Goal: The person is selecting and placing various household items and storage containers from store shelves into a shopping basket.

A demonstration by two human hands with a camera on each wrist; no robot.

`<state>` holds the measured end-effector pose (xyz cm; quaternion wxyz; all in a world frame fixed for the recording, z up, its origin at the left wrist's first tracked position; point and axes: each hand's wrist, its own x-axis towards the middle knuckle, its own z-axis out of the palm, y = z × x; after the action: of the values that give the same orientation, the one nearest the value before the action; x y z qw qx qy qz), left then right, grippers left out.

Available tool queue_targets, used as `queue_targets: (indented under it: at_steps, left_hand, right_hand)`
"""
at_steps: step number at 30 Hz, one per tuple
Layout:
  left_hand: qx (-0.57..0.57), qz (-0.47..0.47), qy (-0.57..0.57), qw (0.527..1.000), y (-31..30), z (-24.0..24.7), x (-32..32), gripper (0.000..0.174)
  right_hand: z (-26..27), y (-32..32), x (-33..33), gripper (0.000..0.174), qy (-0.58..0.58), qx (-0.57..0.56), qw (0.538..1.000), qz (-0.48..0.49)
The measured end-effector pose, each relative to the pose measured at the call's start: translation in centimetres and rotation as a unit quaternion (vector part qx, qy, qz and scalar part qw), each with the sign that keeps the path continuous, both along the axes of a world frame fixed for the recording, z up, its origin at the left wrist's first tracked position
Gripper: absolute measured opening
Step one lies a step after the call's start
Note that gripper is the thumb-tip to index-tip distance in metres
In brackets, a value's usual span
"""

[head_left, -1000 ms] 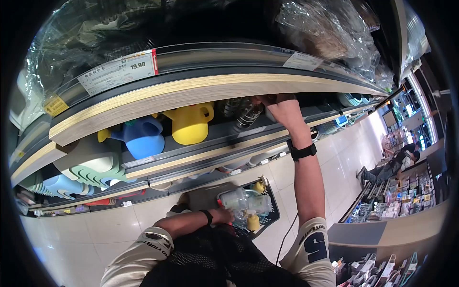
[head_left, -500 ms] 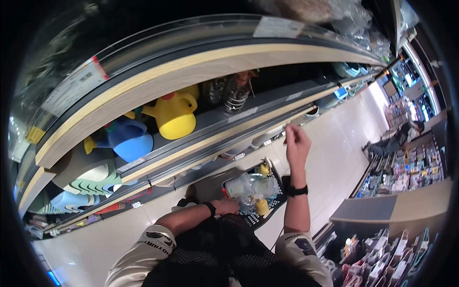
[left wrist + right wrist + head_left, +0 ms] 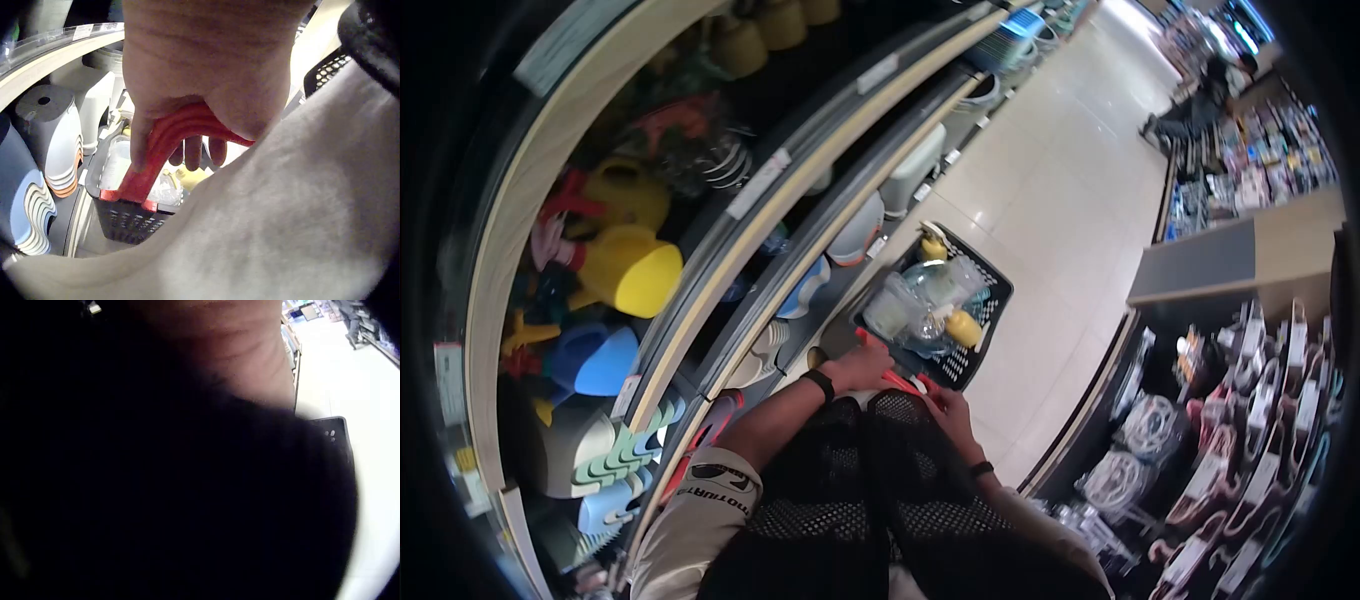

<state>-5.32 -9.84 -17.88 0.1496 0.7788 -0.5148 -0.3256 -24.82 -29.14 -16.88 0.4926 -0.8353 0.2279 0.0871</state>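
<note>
My left hand (image 3: 860,368) grips the red handle (image 3: 159,147) of a black shopping basket (image 3: 1003,300), its fingers curled round the curved bar in the left wrist view. At the handle's other end in the head view, the fingers of my right hand (image 3: 948,410) curl at the red bar. The right wrist view shows little of that hand, as dark cloth covers most of it. Inside the basket lie clear plastic containers (image 3: 890,308) and two yellow bottles, one of them (image 3: 965,328) near the right side.
Shelves on the left hold a yellow watering can (image 3: 635,270), a blue watering can (image 3: 600,360) and stacked bins (image 3: 56,134). Racks of hangers (image 3: 1250,450) stand on the right. Tiled floor (image 3: 1060,180) runs between them, with a person (image 3: 1200,110) farther along the aisle.
My right hand has drawn back from the shelf and come down to the basket handle. The head view has turned toward the aisle; my left hand has stayed on the handle.
</note>
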Motion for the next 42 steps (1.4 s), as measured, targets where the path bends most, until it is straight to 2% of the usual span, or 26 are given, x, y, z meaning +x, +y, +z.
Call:
queue_targets:
  at_steps: [1, 2, 4, 5, 7, 10, 13, 19, 26, 32, 34, 38, 41, 42]
  left_hand:
    - [0.004, -0.014, 0.004, 1.000, -0.3, -0.1, 0.3, 0.044]
    - [0.016, -0.018, 0.014, 1.000, -0.8, -0.2, 0.7, 0.047]
    - [0.054, -0.019, 0.037, 0.998, -2.3, 0.6, 1.6, 0.055]
    - [0.057, -0.027, 0.036, 0.997, -3.0, 1.1, 2.0, 0.055]
    - [0.046, -0.038, 0.029, 0.998, -3.9, 1.6, 2.7, 0.060]
    - [0.007, -0.028, 0.026, 0.999, -4.8, 1.2, 3.4, 0.064]
    - [0.028, -0.018, 0.024, 0.999, -5.9, 2.0, 4.1, 0.062]
    - [-0.010, -0.032, 0.028, 0.999, -7.5, 0.4, 6.1, 0.067]
    - [0.016, -0.034, 0.064, 0.997, -10.2, 1.0, 8.9, 0.072]
    - [0.018, -0.053, 0.031, 0.998, -12.9, 0.6, 11.3, 0.076]
    - [0.018, -0.053, 0.033, 0.998, -13.7, 0.8, 12.0, 0.081]
    - [-0.002, -0.059, 0.028, 0.998, -15.2, 1.1, 13.0, 0.077]
    - [-0.004, -0.054, 0.032, 0.998, -16.4, 0.8, 13.6, 0.076]
    - [-0.001, -0.053, 0.025, 0.998, -16.9, 0.8, 13.9, 0.075]
  right_hand:
    - [-0.3, -0.2, 0.3, 0.025, -0.019, -0.022, 0.999, 0.027]
    - [-1.3, -0.4, 0.7, 0.025, -0.016, -0.019, 1.000, 0.014]
    - [-3.3, -0.7, 2.1, 0.037, -0.147, -0.089, 0.977, 0.123]
    - [-3.5, -1.0, 2.8, 0.037, -0.147, -0.088, 0.979, 0.114]
    - [-1.6, -1.2, 4.4, 0.051, 0.014, -0.070, 0.987, 0.147]
    - [-0.1, -2.4, 5.3, 0.059, 0.007, -0.079, 0.987, 0.137]
    - [0.1, -3.5, 6.2, 0.060, 0.034, -0.088, 0.985, 0.147]
    - [0.0, -5.1, 8.0, 0.056, 0.025, -0.043, 0.992, 0.118]
    - [-1.3, -7.3, 10.0, 0.047, 0.071, -0.079, 0.988, 0.110]
    - [-0.7, -9.5, 12.2, 0.044, 0.056, -0.079, 0.992, 0.084]
    - [-0.9, -10.4, 12.7, 0.044, 0.100, -0.071, 0.989, 0.080]
    - [-0.9, -11.8, 13.7, 0.042, 0.078, -0.068, 0.993, 0.063]
    - [-0.9, -13.0, 14.4, 0.041, 0.126, -0.063, 0.988, 0.068]
    - [-1.2, -13.5, 14.6, 0.041, 0.086, -0.060, 0.993, 0.063]
